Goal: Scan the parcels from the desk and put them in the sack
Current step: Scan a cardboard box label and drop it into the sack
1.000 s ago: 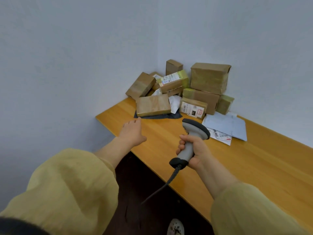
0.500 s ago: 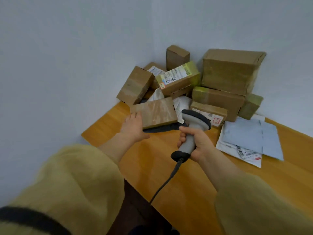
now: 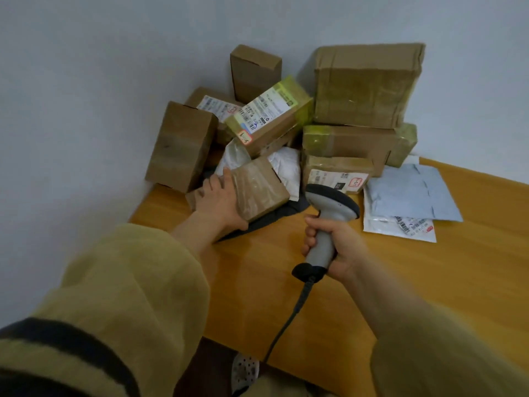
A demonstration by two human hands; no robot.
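left grip [image 3: 220, 200] has moved onto the taped parcel [image 3: 259, 189], clasping its end; right grip [image 3: 339, 245], just beside, holds the scanner [image 3: 333, 202].

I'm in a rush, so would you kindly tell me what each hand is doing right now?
Left hand: grips the flat taped parcel.
Right hand: grips the scanner handle.

Soft, even, rather dim indoor light with a cool grey cast. Pale sheen on the bench [image 3: 458, 282] toward its front edge. Weak, diffuse shadows beneath the parcels [image 3: 363, 84]. Slight blur overall; sleeves [image 3: 114, 296] at the bottom unfocused, stretched by wide-angle distortion.
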